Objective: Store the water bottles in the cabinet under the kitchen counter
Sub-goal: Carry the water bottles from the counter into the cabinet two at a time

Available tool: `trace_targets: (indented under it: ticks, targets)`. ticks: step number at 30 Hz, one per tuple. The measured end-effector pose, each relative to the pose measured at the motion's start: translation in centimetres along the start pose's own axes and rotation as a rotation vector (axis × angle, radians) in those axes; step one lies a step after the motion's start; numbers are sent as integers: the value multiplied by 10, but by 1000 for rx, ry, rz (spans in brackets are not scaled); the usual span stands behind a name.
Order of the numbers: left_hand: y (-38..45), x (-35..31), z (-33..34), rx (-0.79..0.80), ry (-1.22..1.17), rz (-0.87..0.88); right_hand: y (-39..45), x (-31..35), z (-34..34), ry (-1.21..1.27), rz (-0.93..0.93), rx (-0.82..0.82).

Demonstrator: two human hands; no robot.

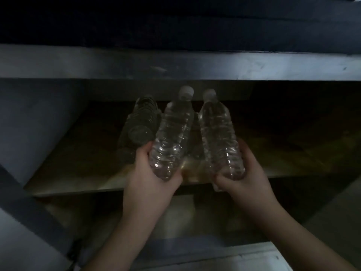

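Each hand holds one clear plastic water bottle by its base end, cap pointing into the open cabinet: the left hand (150, 173) has its fingers curled round the bottom of the left bottle (172, 133), and the right hand (246, 173) wraps the bottom of the right bottle (218, 130) the same way. Both bottles hang over the front edge of the cabinet shelf (78, 178), tilted with their caps toward the back, and look full, so I judge them fairly heavy for their size. The ribbed walls are thin and will likely dent under a hard squeeze, though the ribs give some purchase on otherwise smooth plastic (a hold near the middle would balance better than one at the base). More stored bottles (140, 122) lie on the shelf just behind and left of the held ones, near its middle. The cabinet interior is very dark: how many bottles lie there, whether another sits between the two held ones, and what the back and right of the shelf hold cannot be made out. The counter edge (175, 65) runs across above.
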State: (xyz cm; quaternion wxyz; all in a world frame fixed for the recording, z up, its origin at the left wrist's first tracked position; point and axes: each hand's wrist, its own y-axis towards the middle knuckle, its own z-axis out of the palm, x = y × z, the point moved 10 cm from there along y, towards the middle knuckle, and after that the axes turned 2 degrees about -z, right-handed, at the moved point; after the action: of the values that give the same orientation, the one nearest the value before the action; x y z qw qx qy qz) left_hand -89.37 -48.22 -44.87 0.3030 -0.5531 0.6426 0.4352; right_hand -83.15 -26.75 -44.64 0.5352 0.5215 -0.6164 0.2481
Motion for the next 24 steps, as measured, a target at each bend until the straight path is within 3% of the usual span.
trace_targets:
  ticks: [5,9,16,20,24]
  targets:
    - [13,-32,-16,-121,278,244,22,13,-10,-204,-77,-132]
    - [21,-44,-13,-189,451,340,42,16,-9,-348,-77,-178]
    - [37,-59,6,-231,614,406,63,17,-1,-565,-61,-188]
    - [49,-65,21,-240,645,427,81,12,-6,-553,1,-206]
    - [51,-80,42,-291,661,565,97,16,-8,-640,-35,-260]
